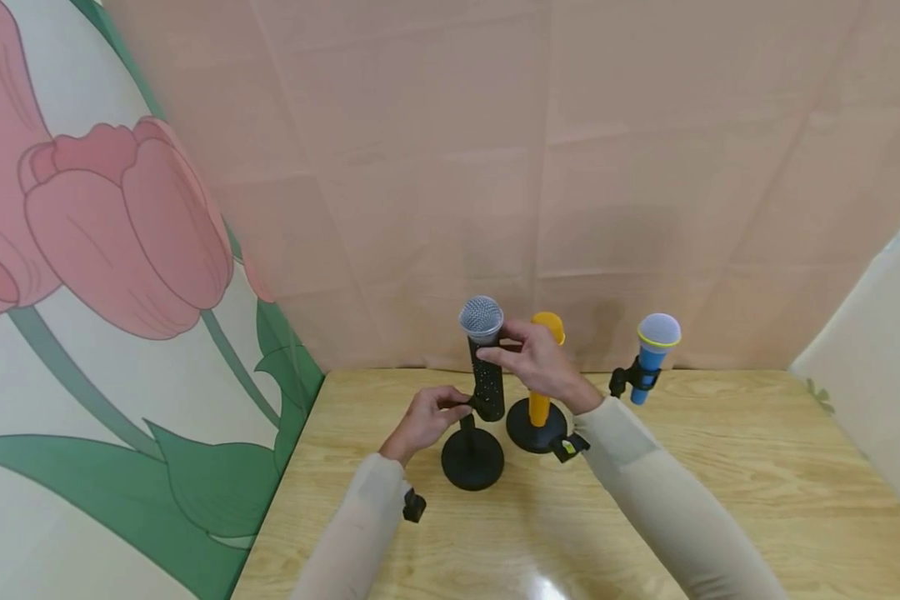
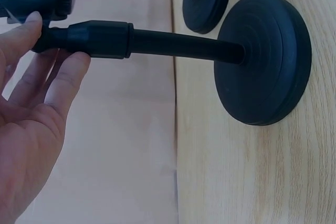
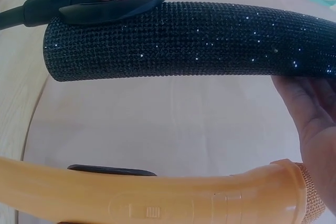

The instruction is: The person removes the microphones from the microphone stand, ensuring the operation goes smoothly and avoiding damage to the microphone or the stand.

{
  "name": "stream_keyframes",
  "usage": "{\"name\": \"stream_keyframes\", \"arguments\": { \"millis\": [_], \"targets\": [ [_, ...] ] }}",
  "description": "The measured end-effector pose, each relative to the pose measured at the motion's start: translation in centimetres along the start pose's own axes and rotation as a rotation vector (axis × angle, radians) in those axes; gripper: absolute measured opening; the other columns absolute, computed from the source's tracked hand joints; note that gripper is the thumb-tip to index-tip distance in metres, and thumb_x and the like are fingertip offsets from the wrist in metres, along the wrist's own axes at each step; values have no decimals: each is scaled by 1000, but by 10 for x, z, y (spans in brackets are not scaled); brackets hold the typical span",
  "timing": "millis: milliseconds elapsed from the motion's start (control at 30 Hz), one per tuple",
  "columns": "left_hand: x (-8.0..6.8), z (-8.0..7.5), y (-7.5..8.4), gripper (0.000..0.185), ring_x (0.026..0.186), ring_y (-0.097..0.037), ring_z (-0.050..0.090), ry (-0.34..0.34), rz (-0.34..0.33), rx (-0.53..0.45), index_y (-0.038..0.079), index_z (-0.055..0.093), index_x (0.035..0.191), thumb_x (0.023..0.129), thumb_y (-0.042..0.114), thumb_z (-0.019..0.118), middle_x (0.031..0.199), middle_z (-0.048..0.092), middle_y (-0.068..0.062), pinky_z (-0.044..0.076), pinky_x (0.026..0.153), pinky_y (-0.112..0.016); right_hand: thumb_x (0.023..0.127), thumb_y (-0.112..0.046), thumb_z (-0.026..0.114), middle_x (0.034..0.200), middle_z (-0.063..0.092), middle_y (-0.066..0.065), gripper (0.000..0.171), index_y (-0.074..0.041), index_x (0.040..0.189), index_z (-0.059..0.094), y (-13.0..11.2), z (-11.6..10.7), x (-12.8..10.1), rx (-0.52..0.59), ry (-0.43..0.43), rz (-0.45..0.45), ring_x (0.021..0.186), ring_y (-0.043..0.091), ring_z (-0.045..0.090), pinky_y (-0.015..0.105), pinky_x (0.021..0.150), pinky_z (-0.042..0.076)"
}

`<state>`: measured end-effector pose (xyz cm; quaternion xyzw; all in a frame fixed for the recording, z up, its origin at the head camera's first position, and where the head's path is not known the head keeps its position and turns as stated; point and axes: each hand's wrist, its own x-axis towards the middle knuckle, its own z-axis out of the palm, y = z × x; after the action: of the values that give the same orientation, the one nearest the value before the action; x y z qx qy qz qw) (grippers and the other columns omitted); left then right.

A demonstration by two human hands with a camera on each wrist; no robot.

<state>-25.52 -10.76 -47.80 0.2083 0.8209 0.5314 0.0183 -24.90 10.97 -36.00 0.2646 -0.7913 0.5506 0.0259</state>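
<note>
A black microphone [image 1: 487,379] with a glittering, studded body and a silver mesh head stands nearly upright over a black desk stand [image 1: 472,462]. My right hand [image 1: 534,360] grips its body just below the head, thumb and fingers on either side. With fingertips and thumb, my left hand [image 1: 431,421] pinches the stand's black clip [image 3: 113,10] at the top of the pole [image 2: 178,44]. In the right wrist view the clip lies along the lower end of the microphone's body.
Just behind my right hand, a yellow microphone [image 1: 540,408] sits in a second black stand [image 1: 525,433]. Farther right is a blue microphone [image 1: 651,360] in a black clip. A pink backdrop [image 1: 420,183] borders the wooden table [image 1: 645,517]; a tulip-painted wall [image 1: 127,233] is at left.
</note>
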Motion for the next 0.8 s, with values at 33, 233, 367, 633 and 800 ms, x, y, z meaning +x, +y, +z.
{"name": "stream_keyframes", "arguments": {
  "millis": [33, 233, 367, 633, 800],
  "targets": [
    [0, 0, 0, 12, 100, -23, 68, -1, -2, -1, 3, 76, 104, 94, 3, 67, 100, 72, -6, 54, 91, -43, 93, -12, 72, 130, 63, 18, 44, -1, 135, 59, 0, 0, 0, -1, 0, -2, 116, 38, 63, 49, 92, 53],
    [0, 0, 1, 12, 101, -22, 68, -1, 0, -2, 3, 76, 104, 95, 5, 68, 101, 72, -6, 54, 91, -41, 93, -13, 72, 128, 64, 18, 44, -1, 134, 60, -1, -1, -1, -4, 3, -5, 113, 37, 65, 48, 89, 55],
    [0, 0, 0, 12, 100, -23, 68, 0, 1, -11, 3, 76, 103, 94, 3, 68, 101, 72, -6, 54, 91, -41, 93, -14, 72, 129, 64, 18, 45, -1, 134, 59, -2, -2, -1, -3, -4, 0, 114, 36, 64, 48, 90, 55],
    [-1, 0, 1, 11, 102, -24, 68, -2, -10, -21, 3, 76, 103, 94, 4, 68, 101, 72, -6, 54, 91, -42, 93, -12, 72, 130, 63, 19, 45, 1, 135, 58, -3, -3, 1, 0, -15, -9, 116, 38, 63, 50, 95, 51],
    [-1, 0, 1, 12, 103, -26, 67, -5, -20, -23, 3, 75, 103, 94, 2, 67, 102, 72, -7, 54, 92, -45, 93, -11, 72, 131, 63, 18, 46, 1, 135, 58, -4, -3, 3, -8, -20, -23, 118, 36, 62, 51, 98, 49]
  ]
}}
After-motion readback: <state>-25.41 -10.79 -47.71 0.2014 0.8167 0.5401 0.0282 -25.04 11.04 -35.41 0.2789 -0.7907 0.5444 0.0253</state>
